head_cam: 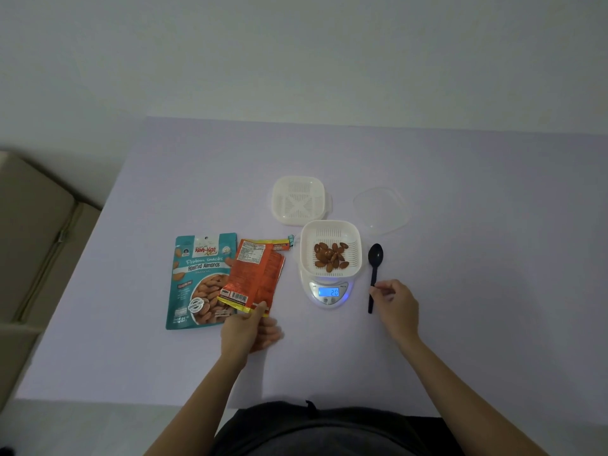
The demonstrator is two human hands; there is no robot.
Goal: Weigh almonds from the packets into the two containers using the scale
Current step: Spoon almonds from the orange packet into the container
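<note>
Left grip (250, 327) pinches orange packet (255, 274); right grip (394, 304) pinches spoon (375, 258).

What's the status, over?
Left hand pinches orange packet. Right hand holds spoon. Almonds in container on scale, reading 20. Second container empty. Nothing blocking.

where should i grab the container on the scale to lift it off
Grip the container by its left and right rim walls, coming straight down from above: it sits upright and open on the scale, so a level lift keeps the almonds in.
</note>
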